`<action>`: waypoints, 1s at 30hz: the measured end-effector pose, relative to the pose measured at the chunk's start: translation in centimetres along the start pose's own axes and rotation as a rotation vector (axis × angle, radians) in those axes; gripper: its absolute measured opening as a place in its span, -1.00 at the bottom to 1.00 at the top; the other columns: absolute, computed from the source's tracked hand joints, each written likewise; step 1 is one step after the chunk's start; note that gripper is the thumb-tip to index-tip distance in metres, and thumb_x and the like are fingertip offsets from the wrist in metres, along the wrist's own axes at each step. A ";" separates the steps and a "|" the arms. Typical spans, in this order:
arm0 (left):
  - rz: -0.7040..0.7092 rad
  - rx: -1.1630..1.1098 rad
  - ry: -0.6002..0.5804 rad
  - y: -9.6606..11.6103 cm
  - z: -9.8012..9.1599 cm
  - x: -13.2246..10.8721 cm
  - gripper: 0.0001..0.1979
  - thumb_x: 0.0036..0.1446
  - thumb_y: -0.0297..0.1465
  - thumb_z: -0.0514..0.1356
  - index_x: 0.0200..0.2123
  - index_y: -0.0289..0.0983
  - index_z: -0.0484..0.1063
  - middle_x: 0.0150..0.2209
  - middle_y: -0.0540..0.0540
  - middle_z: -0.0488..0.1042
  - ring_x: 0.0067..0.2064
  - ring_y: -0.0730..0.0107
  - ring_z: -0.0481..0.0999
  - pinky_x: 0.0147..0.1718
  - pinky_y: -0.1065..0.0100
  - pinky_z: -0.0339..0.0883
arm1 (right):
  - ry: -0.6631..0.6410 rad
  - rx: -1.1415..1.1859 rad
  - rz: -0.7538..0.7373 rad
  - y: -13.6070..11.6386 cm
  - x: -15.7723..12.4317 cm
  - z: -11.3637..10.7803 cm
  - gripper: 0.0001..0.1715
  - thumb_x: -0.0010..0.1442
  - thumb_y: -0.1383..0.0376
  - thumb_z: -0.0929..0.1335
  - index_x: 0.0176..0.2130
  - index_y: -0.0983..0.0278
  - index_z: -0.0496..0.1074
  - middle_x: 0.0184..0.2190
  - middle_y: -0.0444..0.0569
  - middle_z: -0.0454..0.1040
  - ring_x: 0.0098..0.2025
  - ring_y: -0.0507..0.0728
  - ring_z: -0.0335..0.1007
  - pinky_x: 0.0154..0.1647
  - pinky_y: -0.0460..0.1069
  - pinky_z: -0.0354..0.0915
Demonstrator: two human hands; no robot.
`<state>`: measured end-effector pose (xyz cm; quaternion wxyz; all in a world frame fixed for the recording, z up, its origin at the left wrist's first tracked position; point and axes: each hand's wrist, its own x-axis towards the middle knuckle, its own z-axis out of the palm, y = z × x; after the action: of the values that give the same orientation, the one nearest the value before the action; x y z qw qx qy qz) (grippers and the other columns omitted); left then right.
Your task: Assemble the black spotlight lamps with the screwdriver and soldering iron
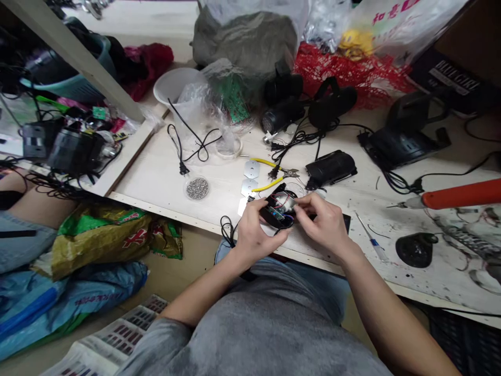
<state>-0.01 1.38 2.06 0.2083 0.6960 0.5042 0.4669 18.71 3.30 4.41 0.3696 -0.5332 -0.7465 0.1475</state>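
Observation:
In the head view my left hand [252, 227] grips an opened black plastic housing [270, 214] near the table's front edge. Inside it show a blue circuit board, thin red and blue wires and a silvery part [285, 200]. My right hand [321, 219] is closed at the housing's right side, thumb and fingertips pinched by the silvery part; what lies between them is too small to make out. Just beyond the hands lie yellow-handled cutting pliers [270, 184] and flat metal plates [250, 169].
A dish of small screws [197, 188] and a power cord [183, 167] are to the left. Black device bodies [331, 168] with cables lie behind. On the right are a screwdriver [371, 239], a black round part [415, 249] and a red-handled power screwdriver [462, 193]. Another person's leg [31, 214] shows at left.

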 end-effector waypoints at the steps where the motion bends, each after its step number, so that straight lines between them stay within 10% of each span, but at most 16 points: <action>1: 0.010 0.005 0.002 0.0 0.0 0.0 -0.33 -0.03 -0.19 0.43 0.07 -0.27 0.24 -0.07 -0.17 0.50 -0.28 0.34 0.60 -0.39 0.34 0.54 | 0.006 0.001 0.011 0.0 -0.1 0.0 -0.96 0.27 0.33 0.32 -0.26 0.22 0.40 -0.44 -0.13 0.56 -0.50 0.05 0.49 -0.46 -0.07 0.34; 30: -0.031 -0.024 0.023 0.1 0.6 -0.4 -0.34 -0.06 -0.20 0.44 0.05 -0.26 0.24 -0.03 -0.23 0.49 -0.05 0.12 0.62 -0.28 0.23 0.60 | 0.172 -0.020 0.054 -0.4 -0.6 0.9 -0.93 0.24 0.32 0.36 -0.34 0.22 0.41 -0.51 -0.15 0.54 -0.56 0.04 0.47 -0.54 -0.10 0.33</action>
<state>0.58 1.13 1.68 0.2181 0.6802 0.5118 0.4773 17.88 2.78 3.84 0.4229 -0.5675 -0.6988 0.1037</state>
